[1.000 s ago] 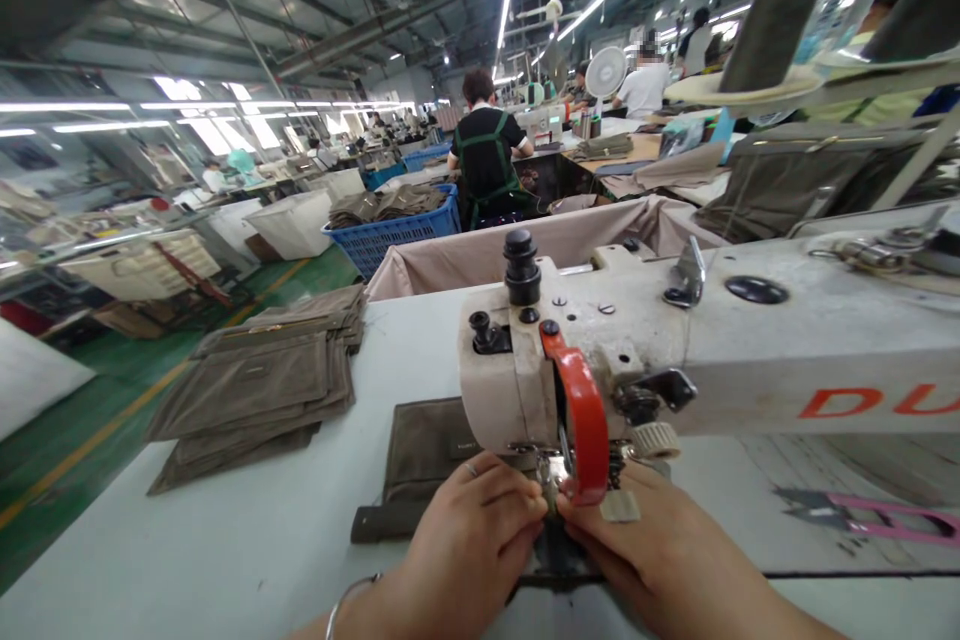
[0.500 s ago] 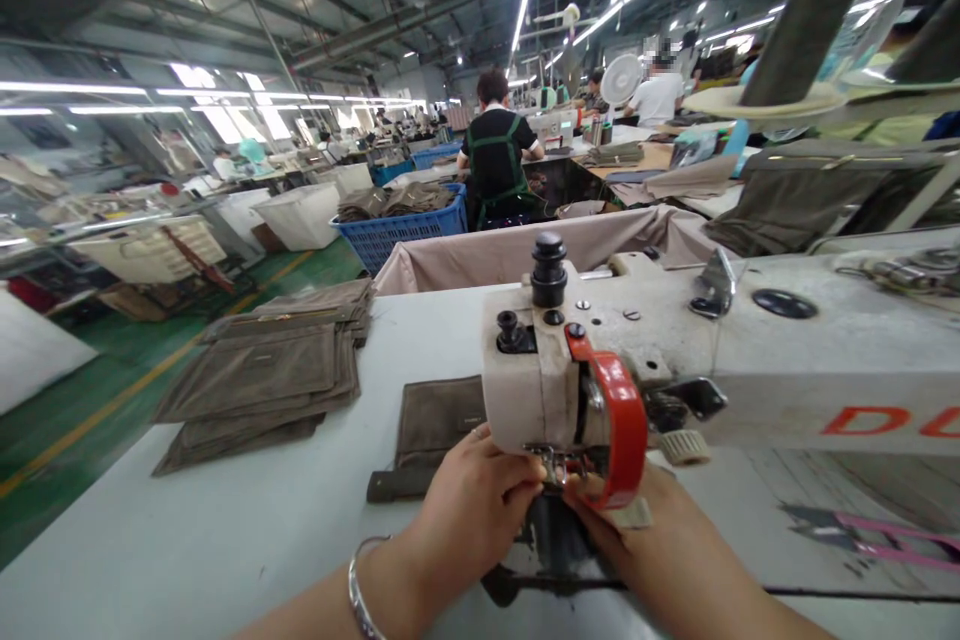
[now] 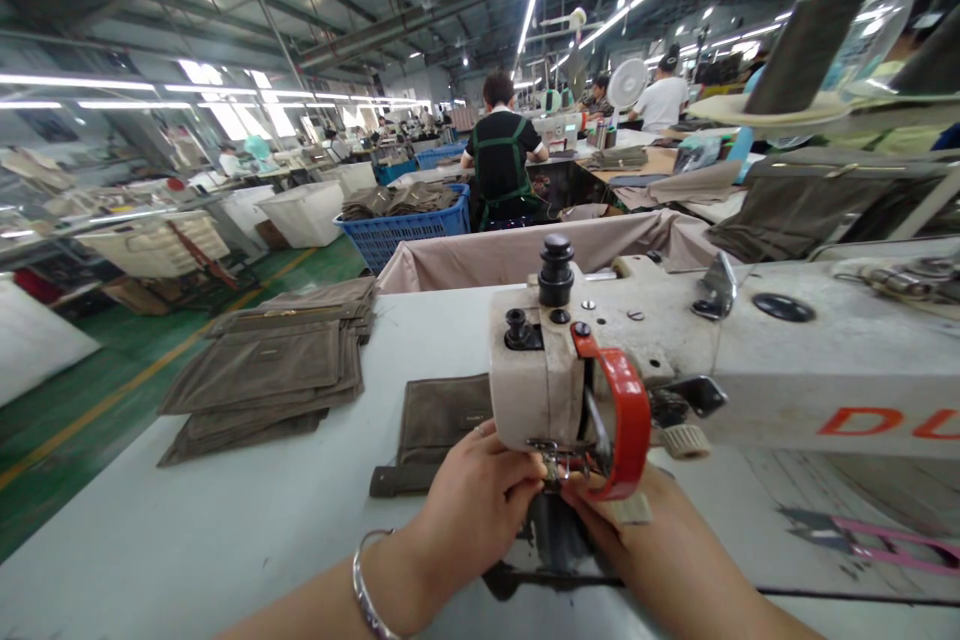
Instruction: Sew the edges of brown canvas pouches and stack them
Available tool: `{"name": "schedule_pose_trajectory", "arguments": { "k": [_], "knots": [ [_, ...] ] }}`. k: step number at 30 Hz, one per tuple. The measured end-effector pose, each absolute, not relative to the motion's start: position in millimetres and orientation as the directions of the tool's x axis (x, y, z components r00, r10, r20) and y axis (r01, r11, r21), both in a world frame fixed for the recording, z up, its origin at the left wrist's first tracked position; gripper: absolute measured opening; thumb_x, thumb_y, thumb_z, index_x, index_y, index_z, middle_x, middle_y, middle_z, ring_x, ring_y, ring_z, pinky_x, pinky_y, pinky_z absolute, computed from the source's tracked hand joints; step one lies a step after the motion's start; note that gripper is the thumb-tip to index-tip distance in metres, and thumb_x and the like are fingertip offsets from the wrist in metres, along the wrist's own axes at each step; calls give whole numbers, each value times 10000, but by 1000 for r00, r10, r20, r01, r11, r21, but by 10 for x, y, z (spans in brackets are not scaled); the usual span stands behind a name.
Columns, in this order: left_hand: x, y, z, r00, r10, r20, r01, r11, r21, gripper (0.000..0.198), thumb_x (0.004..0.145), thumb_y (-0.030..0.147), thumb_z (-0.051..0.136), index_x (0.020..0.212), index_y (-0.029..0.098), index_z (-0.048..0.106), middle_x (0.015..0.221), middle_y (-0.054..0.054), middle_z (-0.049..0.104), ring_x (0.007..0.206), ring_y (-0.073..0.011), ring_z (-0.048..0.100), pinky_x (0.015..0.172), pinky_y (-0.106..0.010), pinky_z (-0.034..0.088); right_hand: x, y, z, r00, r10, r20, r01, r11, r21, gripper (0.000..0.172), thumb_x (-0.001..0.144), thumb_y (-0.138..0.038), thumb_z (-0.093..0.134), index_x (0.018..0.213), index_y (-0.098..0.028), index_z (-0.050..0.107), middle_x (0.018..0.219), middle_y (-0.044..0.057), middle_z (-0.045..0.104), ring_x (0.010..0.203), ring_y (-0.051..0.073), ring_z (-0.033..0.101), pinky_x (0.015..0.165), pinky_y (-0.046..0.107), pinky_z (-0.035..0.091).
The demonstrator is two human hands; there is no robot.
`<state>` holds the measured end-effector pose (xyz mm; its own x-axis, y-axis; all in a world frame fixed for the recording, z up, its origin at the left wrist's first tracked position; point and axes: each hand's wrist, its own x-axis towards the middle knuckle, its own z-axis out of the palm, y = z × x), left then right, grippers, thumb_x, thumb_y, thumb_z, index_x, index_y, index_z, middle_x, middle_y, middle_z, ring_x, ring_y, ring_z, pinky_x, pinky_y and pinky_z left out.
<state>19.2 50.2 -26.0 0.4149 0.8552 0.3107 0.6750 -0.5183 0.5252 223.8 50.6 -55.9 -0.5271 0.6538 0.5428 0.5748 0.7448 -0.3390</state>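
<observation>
A white sewing machine (image 3: 750,360) with a red guard (image 3: 626,430) stands in front of me. Under its head lies an olive-brown fabric piece (image 3: 439,415). My left hand (image 3: 472,510), a ring on one finger and a bracelet on the wrist, has its fingers curled and pressed on the fabric just left of the needle. My right hand (image 3: 652,545) lies right of the needle, fingertips pinched at the fabric under the presser foot. The needle area is partly hidden by the machine head and the guard.
A stack of olive fabric pieces (image 3: 270,370) lies on the table's left. Pink-handled snips (image 3: 877,540) lie at right. Behind are a cloth trough (image 3: 525,255), a blue basket (image 3: 405,225) of fabric, and a seated person (image 3: 504,160) in black.
The view has shifted a little, so the machine sits further right in the frame. Both hands stay at the needle, with more of my left forearm showing.
</observation>
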Motion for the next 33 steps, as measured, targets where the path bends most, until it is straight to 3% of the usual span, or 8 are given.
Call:
{"name": "schedule_pose_trajectory", "arguments": {
  "k": [6, 16, 21, 28, 33],
  "knots": [
    [193, 511, -255, 398, 855, 333, 669, -519, 532, 160, 794, 73, 659, 712, 211, 658, 816, 6, 715, 877, -202, 638, 875, -328, 491, 2272, 520, -634, -566, 654, 502, 608, 742, -282, 242, 932, -124, 474, 998, -190, 697, 922, 93, 700, 796, 234, 650, 699, 352, 554],
    [187, 523, -303, 375, 859, 349, 677, -511, 530, 145, 791, 94, 676, 748, 229, 708, 824, 4, 728, 888, -211, 644, 877, -340, 498, 2243, 530, -606, -528, 672, 519, 592, 730, -342, 249, 954, -152, 462, 988, -179, 708, 934, 108, 692, 822, 242, 642, 744, 381, 551],
    [185, 516, -292, 387, 859, 334, 678, -511, 528, 166, 821, 84, 641, 755, 226, 696, 836, 5, 730, 866, -202, 649, 861, -333, 491, 2230, 536, -561, -513, 684, 518, 597, 718, -357, 262, 950, -157, 452, 931, -174, 712, 895, 116, 684, 785, 245, 639, 679, 363, 554],
    [192, 481, -318, 405, 860, 311, 685, -511, 520, 133, 825, 98, 671, 813, 228, 699, 881, 8, 732, 859, -185, 651, 872, -322, 486, 2248, 520, -579, -480, 761, 437, 598, 648, -471, 204, 939, -180, 494, 971, -218, 692, 983, 79, 691, 885, 228, 648, 784, 368, 556],
    [159, 539, -205, 415, 855, 310, 697, -518, 496, 106, 837, 135, 677, 829, 235, 708, 929, -4, 723, 945, -200, 623, 913, -334, 471, 2259, 546, -530, -500, 749, 435, 602, 662, -446, 245, 950, -189, 458, 1037, -225, 684, 1017, 83, 682, 913, 221, 654, 804, 364, 565]
  ]
}}
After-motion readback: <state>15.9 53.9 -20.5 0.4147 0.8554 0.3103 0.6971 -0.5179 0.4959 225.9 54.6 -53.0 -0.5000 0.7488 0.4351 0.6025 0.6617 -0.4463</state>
